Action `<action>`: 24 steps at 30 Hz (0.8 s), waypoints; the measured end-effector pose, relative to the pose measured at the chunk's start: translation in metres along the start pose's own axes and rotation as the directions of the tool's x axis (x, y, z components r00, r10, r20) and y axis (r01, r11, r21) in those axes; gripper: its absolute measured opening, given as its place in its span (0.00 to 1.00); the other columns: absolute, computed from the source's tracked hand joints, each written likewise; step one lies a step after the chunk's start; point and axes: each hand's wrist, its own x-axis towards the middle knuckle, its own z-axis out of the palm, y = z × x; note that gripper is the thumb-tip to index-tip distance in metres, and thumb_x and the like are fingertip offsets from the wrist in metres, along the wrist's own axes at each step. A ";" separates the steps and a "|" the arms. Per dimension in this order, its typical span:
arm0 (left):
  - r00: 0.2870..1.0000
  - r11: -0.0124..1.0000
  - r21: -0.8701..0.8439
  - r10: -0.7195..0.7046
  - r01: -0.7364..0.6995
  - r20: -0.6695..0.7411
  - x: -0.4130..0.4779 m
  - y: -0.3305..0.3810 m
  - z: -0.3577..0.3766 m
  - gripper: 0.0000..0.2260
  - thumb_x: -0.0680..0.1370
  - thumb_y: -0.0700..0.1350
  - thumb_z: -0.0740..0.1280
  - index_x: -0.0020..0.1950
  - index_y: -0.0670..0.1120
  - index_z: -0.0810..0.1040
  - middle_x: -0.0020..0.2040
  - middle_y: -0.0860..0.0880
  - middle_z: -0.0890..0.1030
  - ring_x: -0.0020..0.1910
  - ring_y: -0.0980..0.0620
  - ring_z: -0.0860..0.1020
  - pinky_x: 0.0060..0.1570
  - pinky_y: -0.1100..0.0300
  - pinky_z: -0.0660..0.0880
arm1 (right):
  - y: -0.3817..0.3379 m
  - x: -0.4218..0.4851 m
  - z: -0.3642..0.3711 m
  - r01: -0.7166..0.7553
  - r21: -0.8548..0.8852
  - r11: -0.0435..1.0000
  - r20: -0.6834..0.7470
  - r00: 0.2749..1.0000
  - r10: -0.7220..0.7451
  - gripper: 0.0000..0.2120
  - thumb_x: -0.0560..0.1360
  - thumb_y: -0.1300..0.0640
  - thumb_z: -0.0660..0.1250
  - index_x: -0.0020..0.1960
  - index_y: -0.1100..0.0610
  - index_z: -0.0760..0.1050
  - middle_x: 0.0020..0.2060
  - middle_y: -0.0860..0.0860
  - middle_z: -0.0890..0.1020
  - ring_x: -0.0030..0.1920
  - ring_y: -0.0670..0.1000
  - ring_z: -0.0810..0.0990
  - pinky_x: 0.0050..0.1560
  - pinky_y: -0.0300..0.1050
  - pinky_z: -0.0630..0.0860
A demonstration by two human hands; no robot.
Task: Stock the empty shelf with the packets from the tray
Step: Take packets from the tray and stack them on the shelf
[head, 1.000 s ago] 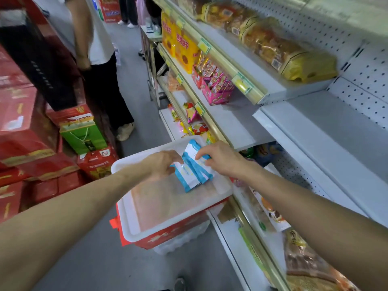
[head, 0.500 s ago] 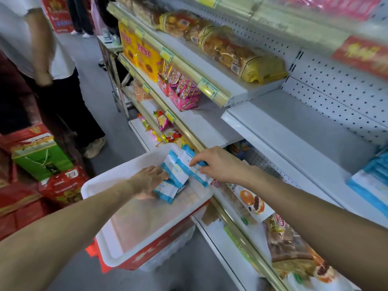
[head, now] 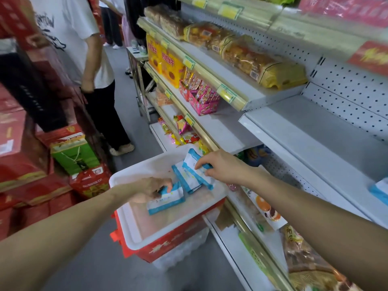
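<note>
Head view: a white plastic tray (head: 126, 177) sits on a red crate (head: 168, 246) in the aisle, just beside the shelving. The left hand (head: 150, 189) has its fingers curled round the near end of one blue-and-white packet (head: 168, 203), which lies flat in the tray. The right hand (head: 219, 166) reaches in from the shelving side and pinches the upper edge of a bunch of packets (head: 193, 175) of the same kind. These lean on edge against one another near the tray's far right corner, and how many the hand has hold of cannot be told.

To the right, the grey shelf (head: 310, 143) is a bare board backed by white pegboard. Another packet (head: 380, 189) lies at its right end, cut off by the frame's edge. On the shelves further along stand pink snack cartons (head: 204, 99), yellow boxes (head: 165, 61) and, one level higher, bagged pastries (head: 262, 64). Across the aisle a green gift box (head: 73, 154) rests among stacked red cartons (head: 12, 131), and a bystander in a white T-shirt (head: 81, 28) stands beside them.
</note>
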 end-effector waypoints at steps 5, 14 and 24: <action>1.000 0.999 -0.044 0.001 0.000 0.022 -0.025 0.009 -0.010 0.24 0.77 0.41 0.62 0.56 0.75 0.73 0.56 0.60 0.74 0.54 0.57 0.74 0.60 0.58 0.71 | -0.007 -0.010 0.000 0.033 0.004 0.999 0.004 0.999 -0.033 0.17 0.78 0.60 0.69 0.64 0.47 0.81 0.63 0.45 0.82 0.62 0.46 0.79 0.63 0.43 0.75; 0.982 0.950 -0.293 0.060 -0.112 -0.180 -0.056 0.096 -0.080 0.25 0.76 0.34 0.62 0.61 0.62 0.83 0.62 0.62 0.80 0.59 0.57 0.77 0.58 0.63 0.74 | 0.008 -0.071 -0.043 -0.001 0.071 0.997 -0.078 0.997 0.007 0.20 0.78 0.63 0.66 0.62 0.43 0.82 0.62 0.46 0.81 0.57 0.45 0.80 0.56 0.41 0.78; 0.947 0.879 -0.354 0.307 -0.320 -0.093 -0.041 0.279 -0.134 0.23 0.80 0.37 0.63 0.66 0.62 0.81 0.67 0.56 0.78 0.57 0.52 0.81 0.54 0.56 0.79 | 0.095 -0.214 -0.127 -0.148 0.093 0.985 -0.218 0.962 0.165 0.19 0.78 0.65 0.69 0.62 0.45 0.83 0.59 0.47 0.79 0.57 0.46 0.76 0.60 0.41 0.71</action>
